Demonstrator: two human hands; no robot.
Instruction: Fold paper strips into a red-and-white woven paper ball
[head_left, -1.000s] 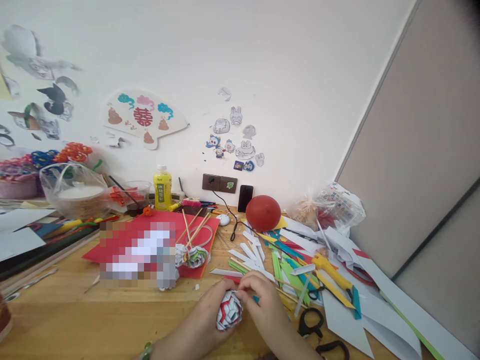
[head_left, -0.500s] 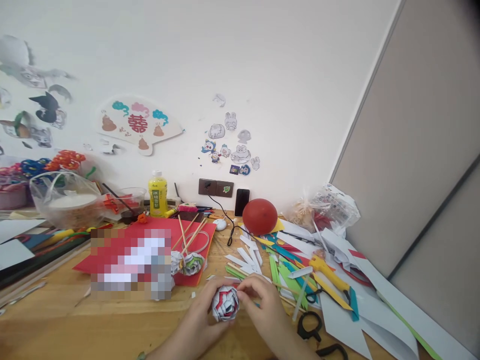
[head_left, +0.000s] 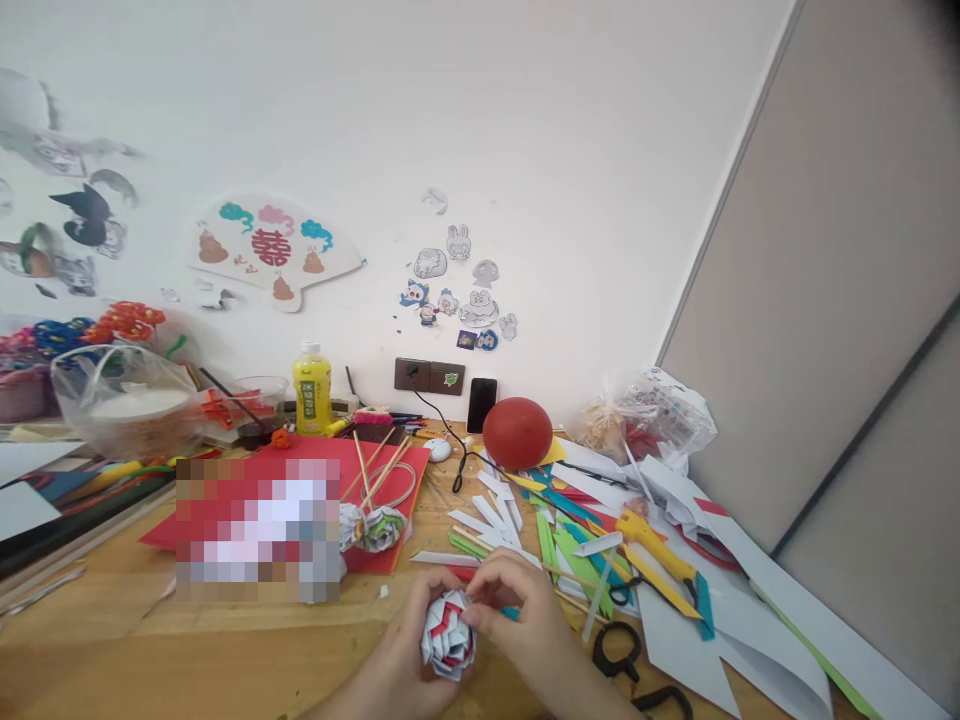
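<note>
Between my hands is a paper flower [head_left: 448, 636], white with red edges on its folded petals. My left hand [head_left: 409, 625] wraps round it from the left, the thumb along its side. My right hand [head_left: 521, 610] pinches at the flower's upper right edge with thumb and forefinger; what lies between those fingertips is too small to make out. Beyond my hands, finished-looking paper flowers [head_left: 382, 530] on thin wooden sticks [head_left: 386, 472] rest on red paper [head_left: 247, 460]. White paper strips [head_left: 491, 515] and green strips [head_left: 551, 540] lie just past my right hand.
To the right are a yellow glue gun [head_left: 656, 545], black-handled scissors [head_left: 616, 650] and white paper sheets [head_left: 690, 640]. A red balloon [head_left: 517, 433] and a phone [head_left: 481, 405] stand by the wall. A yellow drink bottle [head_left: 312, 390] is at the back left.
The flower has tilted and turned a little in my left hand, showing more of its side. My right fingers have shifted slightly left along its upper edge. The view has moved slightly.
</note>
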